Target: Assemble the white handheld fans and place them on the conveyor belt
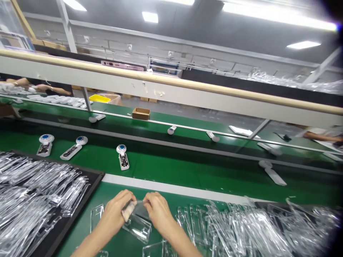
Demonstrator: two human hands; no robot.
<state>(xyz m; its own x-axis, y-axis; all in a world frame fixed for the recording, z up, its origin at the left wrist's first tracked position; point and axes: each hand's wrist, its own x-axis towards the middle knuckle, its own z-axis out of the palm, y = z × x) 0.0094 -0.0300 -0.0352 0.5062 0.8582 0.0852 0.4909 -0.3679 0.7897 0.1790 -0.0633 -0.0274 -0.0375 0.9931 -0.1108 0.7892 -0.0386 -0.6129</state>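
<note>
1. Holding a small pale item (pixel 128 211) just above the green counter (pixel 115 187), the left grip (pixel 118 208) has its fingers closed round it. Motion blur hides the item's detail.
2. Right grip (pixel 157 208) pinches a thin clear film (pixel 142 210) that spans the gap between the hands. Cannot tell whether film and pale item are joined.
3. Directly beneath: a clear plastic frame (pixel 139 230), tilted in view. Second clear frame (pixel 96 215) sits beside the left wrist, partly covered by it.
4. Right side of the counter: a loose, glinting heap of clear plastic pieces (pixel 241 226).
5. Left side: a black tray (pixel 77 213) bearing overlapping rows of clear pieces (pixel 40 192).
6. Beyond a pale strip (pixel 171 186), a green surface (pixel 174 171) carries three white devices (pixel 123 159), round ends marked blue, dark parts exposed in the handles. Another white device (pixel 273 174) lies well off to the right.
7. Farther back: an open brown box (pixel 141 114), a yellow bin (pixel 99 98), another person's arms (pixel 45 87) at far left, a forearm (pixel 321 136) at far right.
8. A white beam (pixel 171 90) crosses the whole view.
</note>
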